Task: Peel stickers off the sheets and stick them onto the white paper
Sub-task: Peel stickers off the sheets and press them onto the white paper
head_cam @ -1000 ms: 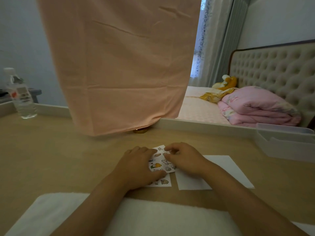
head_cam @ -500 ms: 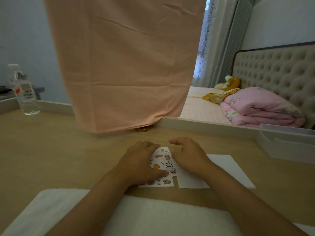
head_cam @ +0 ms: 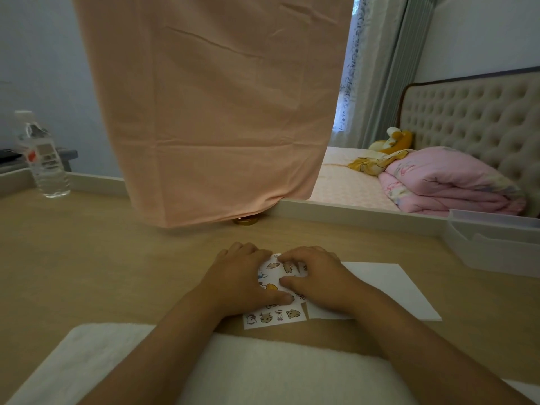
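A sticker sheet (head_cam: 274,315) with small cartoon animals lies on the wooden desk, right in front of me. Its upper part is tilted against the bottom row, so it could be a second sheet on top. My left hand (head_cam: 236,279) covers the sheet's left side, the thumb lying flat across it. My right hand (head_cam: 321,276) rests on the sheet's right side with fingers curled, index fingertip and thumb pinching at the sheet around a brown sticker. The white paper (head_cam: 388,285) lies to the right, partly under my right wrist, with no stickers visible on it.
A white towel (head_cam: 263,369) pads the near desk edge under my forearms. A pink cloth (head_cam: 210,112) hangs down to the desk behind, with a gold lid (head_cam: 246,221) at its hem. A water bottle (head_cam: 43,159) stands far left and a clear plastic tray (head_cam: 493,244) at the right.
My right hand has slid a little left, further onto the sheet, and its fingers have curled tighter. My left hand stays pressed on the sheet. The camera has shifted slightly.
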Motion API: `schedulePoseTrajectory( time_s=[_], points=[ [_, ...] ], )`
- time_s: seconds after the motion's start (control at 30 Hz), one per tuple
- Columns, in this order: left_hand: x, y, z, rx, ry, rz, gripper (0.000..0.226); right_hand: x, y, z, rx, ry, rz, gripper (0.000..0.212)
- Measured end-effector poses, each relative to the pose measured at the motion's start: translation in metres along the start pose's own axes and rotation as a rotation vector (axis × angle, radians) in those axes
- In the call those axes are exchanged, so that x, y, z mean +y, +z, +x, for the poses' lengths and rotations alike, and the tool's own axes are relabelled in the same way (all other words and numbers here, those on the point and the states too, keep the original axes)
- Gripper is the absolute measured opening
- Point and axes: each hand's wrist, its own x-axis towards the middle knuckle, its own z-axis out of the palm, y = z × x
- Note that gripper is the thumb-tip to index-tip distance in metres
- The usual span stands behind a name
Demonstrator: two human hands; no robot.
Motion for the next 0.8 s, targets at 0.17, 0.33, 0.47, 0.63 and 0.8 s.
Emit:
schedulePoseTrajectory(
  time_s=[0.17, 0.33, 0.47, 0.63, 0.8],
  points=[
    [0.002, -0.004, -0.003, 0.186, 0.007, -0.133, 0.088, -0.003, -0.002, 0.002, 0.148, 0.046, 0.437, 0.059],
    [0.008, -0.014, -0.009, 0.287, 0.026, -0.301, 0.078, -0.008, -0.016, 0.006, 0.279, 0.081, 0.794, 0.061],
    [0.013, -0.03, -0.016, 0.256, -0.066, -0.478, 0.059, -0.011, -0.027, 0.001, 0.219, -0.072, 0.68, 0.069],
    [0.014, -0.041, -0.02, 0.218, -0.149, -0.811, 0.019, -0.022, -0.036, -0.001, 0.252, -0.143, 0.628, 0.056],
    [0.021, -0.04, -0.022, 0.139, -0.13, -1.011, 0.019, -0.021, -0.033, -0.001, 0.359, -0.065, 0.527, 0.02]
  ],
)
